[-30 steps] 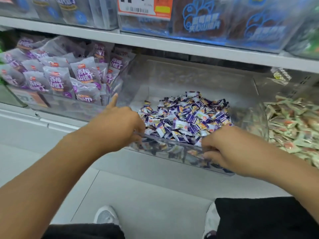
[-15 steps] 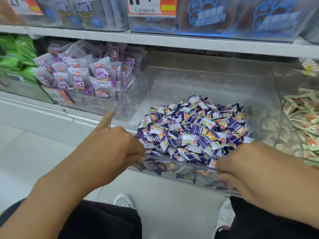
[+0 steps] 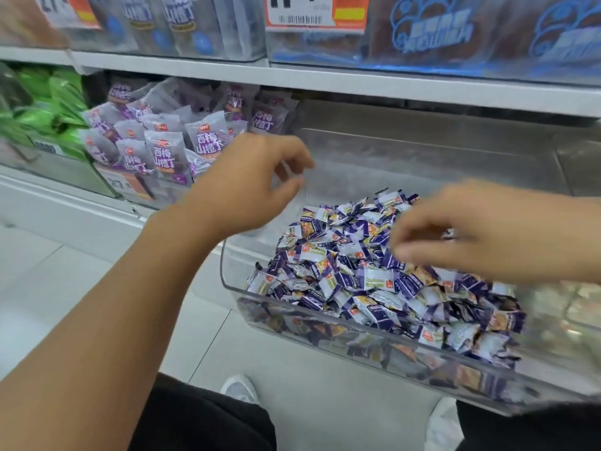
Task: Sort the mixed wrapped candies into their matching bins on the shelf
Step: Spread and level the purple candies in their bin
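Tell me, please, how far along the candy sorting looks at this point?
Done: the clear bin stands pulled out from the shelf, heaped with purple-and-white candies. In hand: nothing visibly; the left hand hovers loosely curled by the bin's left wall, and the blurred right hand reaches over the pile. Left: picking out any strays, though none stands out from here.

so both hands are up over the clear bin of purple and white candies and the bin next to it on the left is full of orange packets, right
Not quite. In the head view the left hand and right hand are indeed over the clear bin of purple and white candies, but the neighbouring bin on the left holds purple packets, not orange ones.
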### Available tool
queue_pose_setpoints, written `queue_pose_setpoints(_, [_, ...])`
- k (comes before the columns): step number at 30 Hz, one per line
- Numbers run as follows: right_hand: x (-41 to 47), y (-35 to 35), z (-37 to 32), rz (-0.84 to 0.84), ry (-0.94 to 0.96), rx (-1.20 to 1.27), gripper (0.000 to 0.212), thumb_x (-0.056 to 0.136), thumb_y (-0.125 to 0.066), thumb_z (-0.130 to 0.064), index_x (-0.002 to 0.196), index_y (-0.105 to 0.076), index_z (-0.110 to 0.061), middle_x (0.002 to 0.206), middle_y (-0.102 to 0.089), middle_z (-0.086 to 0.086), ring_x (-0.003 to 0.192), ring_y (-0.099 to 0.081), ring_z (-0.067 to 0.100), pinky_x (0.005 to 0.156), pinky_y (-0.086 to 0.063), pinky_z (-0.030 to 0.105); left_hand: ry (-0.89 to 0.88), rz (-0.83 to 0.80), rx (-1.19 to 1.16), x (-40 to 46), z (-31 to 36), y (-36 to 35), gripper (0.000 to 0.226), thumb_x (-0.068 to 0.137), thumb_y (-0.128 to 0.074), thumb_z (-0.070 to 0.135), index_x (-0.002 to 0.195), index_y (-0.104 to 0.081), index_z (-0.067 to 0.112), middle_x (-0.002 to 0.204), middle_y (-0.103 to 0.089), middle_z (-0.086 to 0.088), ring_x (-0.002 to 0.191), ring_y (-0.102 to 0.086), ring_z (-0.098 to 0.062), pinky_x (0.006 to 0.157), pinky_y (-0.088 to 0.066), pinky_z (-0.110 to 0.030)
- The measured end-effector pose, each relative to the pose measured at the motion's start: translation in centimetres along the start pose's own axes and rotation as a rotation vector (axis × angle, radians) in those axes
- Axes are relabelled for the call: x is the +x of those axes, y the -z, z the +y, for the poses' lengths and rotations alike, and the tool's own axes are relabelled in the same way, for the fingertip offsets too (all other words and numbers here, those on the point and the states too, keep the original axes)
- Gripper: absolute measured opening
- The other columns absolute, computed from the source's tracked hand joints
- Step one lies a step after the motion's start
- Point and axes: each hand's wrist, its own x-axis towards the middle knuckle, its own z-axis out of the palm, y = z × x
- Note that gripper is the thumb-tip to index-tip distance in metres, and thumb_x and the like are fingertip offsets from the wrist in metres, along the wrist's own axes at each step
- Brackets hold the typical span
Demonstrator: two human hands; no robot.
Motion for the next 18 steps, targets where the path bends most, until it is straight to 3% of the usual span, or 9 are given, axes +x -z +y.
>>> queue_pose_setpoints(2, [4.9,0.9,1.5,0.034,0.032,-0.133,0.025,0.091,-0.06,-0.045,0.111,-0.068,-0.033,0.095,-0.068,-0.02,0.085,-0.061,-0.003,0.085,-0.051,0.028,0.07,0.049,-0.121,0.8,-0.1,-0.8,0.014,0.09,-0.066,0.017,0.102,-0.07,0.023,0.088,-0.067,0.013,0.079,-0.063,0.0,0.073,-0.05,-0.012])
queue_pose_setpoints(4, [10.3,0.5,2.0,-0.058,0.047,-0.278,0.05,0.09,-0.066,-0.043,0.137,-0.053,-0.031,0.126,-0.063,-0.01,0.11,-0.06,0.011,0.098,-0.048,0.037,0.062,0.018,-0.077,0.9,-0.4,-1.8,0.016,0.09,-0.065,0.017,0.104,-0.071,0.023,0.094,-0.067,0.011,0.086,-0.063,-0.005,0.079,-0.052,-0.021])
queue_pose_setpoints(6, [14.7,-1.2,2.7,-0.091,0.172,-0.311,0.076,0.086,-0.069,-0.049,0.151,-0.035,-0.032,0.15,-0.045,-0.003,0.133,-0.047,0.02,0.11,-0.039,0.04,0.024,0.056,-0.034,0.4,-1.1,-2.1,0.026,0.088,-0.067,0.018,0.114,-0.068,0.022,0.113,-0.063,0.004,0.104,-0.058,-0.012,0.093,-0.048,-0.029])
queue_pose_setpoints(8, [17.6,-2.6,3.7,-0.157,0.202,-0.298,0.087,0.083,-0.07,-0.057,0.155,-0.025,-0.036,0.161,-0.026,-0.001,0.146,-0.027,0.02,0.118,-0.026,0.041,0.084,0.076,-0.029,-0.3,-1.9,-1.9,0.043,0.086,-0.069,0.017,0.127,-0.06,0.022,0.129,-0.054,0.001,0.117,-0.052,-0.018,0.101,-0.039,-0.029])
queue_pose_setpoints(10, [19.0,-2.9,4.9,-0.251,0.129,-0.266,0.088,0.08,-0.069,-0.062,0.153,-0.027,-0.038,0.158,-0.025,0.0,0.146,-0.026,0.023,0.118,-0.027,0.042,0.232,-0.043,-0.059,-0.9,-1.9,-2.2,0.058,0.087,-0.068,0.015,0.141,-0.047,0.023,0.14,-0.047,0.0,0.119,-0.051,-0.019,0.102,-0.038,-0.029])
queue_pose_setpoints(13, [18.0,-2.4,5.8,-0.252,0.128,-0.33,0.07,0.081,-0.07,-0.058,0.141,-0.043,-0.034,0.131,-0.045,-0.003,0.118,-0.05,0.023,0.1,-0.044,0.04,0.318,-0.208,-0.008,-1.5,-2.0,-3.2,0.071,0.09,-0.057,0.003,0.15,-0.029,0.028,0.145,-0.046,-0.001,0.121,-0.052,-0.022,0.104,-0.038,-0.033])
queue_pose_setpoints(15, [16.2,-2.7,6.3,-0.203,0.137,-0.399,0.056,0.087,-0.064,-0.054,0.136,-0.043,-0.033,0.125,-0.049,-0.004,0.11,-0.052,0.023,0.093,-0.046,0.04,0.337,-0.207,-0.049,-1.5,-2.2,-3.1,0.086,0.086,-0.053,-0.005,0.153,-0.017,0.035,0.137,-0.051,-0.001,0.105,-0.061,-0.023,0.098,-0.046,-0.041])
queue_pose_setpoints(18, [14.2,-3.7,6.6,-0.11,0.185,-0.405,0.042,0.093,-0.056,-0.051,0.128,-0.041,-0.033,0.12,-0.05,-0.007,0.109,-0.049,0.021,0.091,-0.045,0.041,0.368,-0.207,-0.102,-1.6,-2.5,-2.7,0.097,0.086,-0.052,-0.005,0.15,0.0,0.044,0.119,-0.06,-0.004,0.078,-0.067,-0.024,0.074,-0.055,-0.051])
